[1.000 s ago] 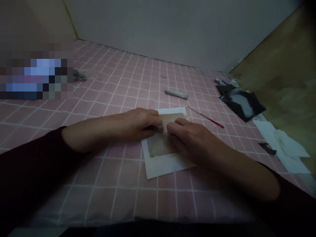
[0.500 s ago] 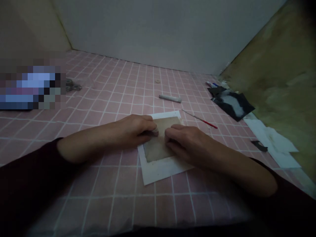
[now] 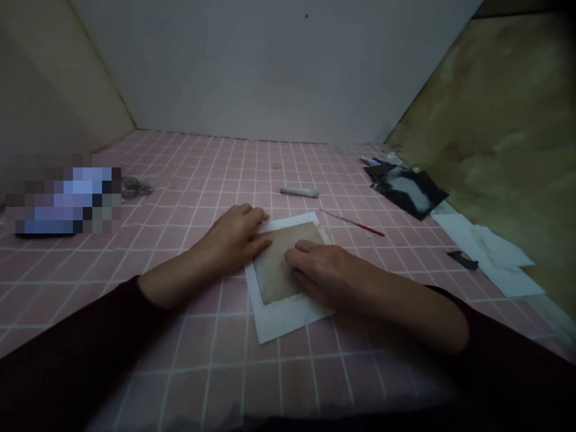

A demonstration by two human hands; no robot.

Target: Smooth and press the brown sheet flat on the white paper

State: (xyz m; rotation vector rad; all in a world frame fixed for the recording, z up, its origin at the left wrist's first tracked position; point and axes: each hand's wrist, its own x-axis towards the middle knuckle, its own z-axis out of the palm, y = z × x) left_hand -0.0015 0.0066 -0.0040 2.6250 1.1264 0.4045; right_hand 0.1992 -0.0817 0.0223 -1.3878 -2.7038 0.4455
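Plainly, paper bears tan sheet.

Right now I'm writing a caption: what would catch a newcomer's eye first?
Central, a tan rectangular sheet lies on white paper, right hand over it, left hand at its far-left corner. Then a thin red-handled tool, right of the paper, and a pixelated blue patch, far left.

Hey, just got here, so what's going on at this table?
Someone is handling a tan square that lies on a white sheet. The left hand is at the sheet's left edge, thumb reaching to the square. The right hand is curled over the square; whether it pinches anything is hidden. Farther off, a gray tube and a red-handled tool lie on pink checked cloth.
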